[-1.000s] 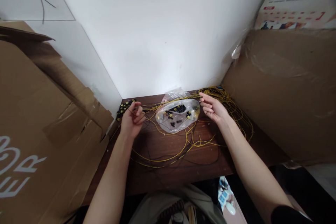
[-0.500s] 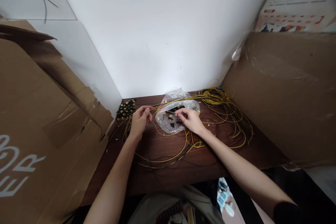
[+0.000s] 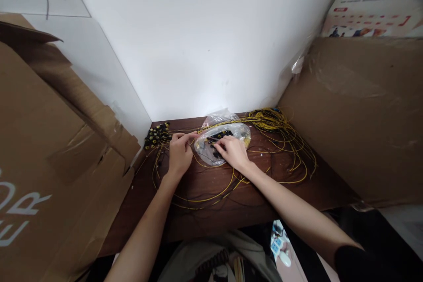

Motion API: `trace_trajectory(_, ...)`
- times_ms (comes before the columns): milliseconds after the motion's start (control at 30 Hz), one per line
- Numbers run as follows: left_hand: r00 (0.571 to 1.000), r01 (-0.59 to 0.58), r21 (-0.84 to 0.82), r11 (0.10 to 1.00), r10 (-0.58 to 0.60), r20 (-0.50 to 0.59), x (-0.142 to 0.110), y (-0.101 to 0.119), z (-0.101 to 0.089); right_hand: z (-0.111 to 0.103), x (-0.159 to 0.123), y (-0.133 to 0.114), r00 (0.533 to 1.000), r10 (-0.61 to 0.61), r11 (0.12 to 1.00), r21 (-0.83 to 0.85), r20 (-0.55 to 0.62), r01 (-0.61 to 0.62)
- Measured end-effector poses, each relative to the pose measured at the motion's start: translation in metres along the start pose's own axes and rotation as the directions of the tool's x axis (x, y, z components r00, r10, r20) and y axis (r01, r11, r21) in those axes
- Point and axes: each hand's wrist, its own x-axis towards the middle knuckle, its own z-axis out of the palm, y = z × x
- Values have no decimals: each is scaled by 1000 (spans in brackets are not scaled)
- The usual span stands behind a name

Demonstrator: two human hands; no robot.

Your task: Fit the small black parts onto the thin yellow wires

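Observation:
My left hand (image 3: 180, 155) is beside the left edge of a clear plastic bag (image 3: 206, 158), index finger stretched toward the yellow cables (image 3: 228, 122) and thumb close under it. Whatever is pinched there is too thin to make out. Over the bag's opening, my right hand (image 3: 234, 153) has thumb and fingertips pressed together; what they grip is hidden. Small black and yellow parts (image 3: 223, 134) lie in the bag. A cluster of black pieces with yellow ends (image 3: 157, 136) sits left of my left hand, at the ends of the cables.
A loose coil of yellow and black cable (image 3: 272, 120) lies at the back right of the brown tabletop (image 3: 201, 222). More cable loops (image 3: 205, 201) spread toward the front. Cardboard boxes stand left (image 3: 66, 154) and right (image 3: 357, 119), with a white wall (image 3: 205, 44) behind.
My right hand has moved slightly left and lower over the bag, fingertips now at the small parts. My left index finger has stretched further right. The view has shifted slightly.

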Motion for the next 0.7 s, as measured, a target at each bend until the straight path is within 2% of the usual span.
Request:
trace_trajectory(200, 996, 14, 58, 998, -9, -93, 3, -5, -5, 3, -1, -3, 999, 19, 995, -98, 36, -15)
trace_trajectory(400, 991, 92, 184, 979, -72, -112, 3, -2, -7, 2, 1, -1, 997, 34, 995, -96, 63, -28)
trace_trajectory(500, 984, 118, 239, 964, -81, -157, 3, 2, -9, 0, 1, 0, 998, 37, 995, -91, 57, -32)
trace_trajectory(700, 969, -31, 46, 998, 41, -242, 4, 8, -11, -3, -1, 3, 1000, 13, 1000, -28, 6, -13)
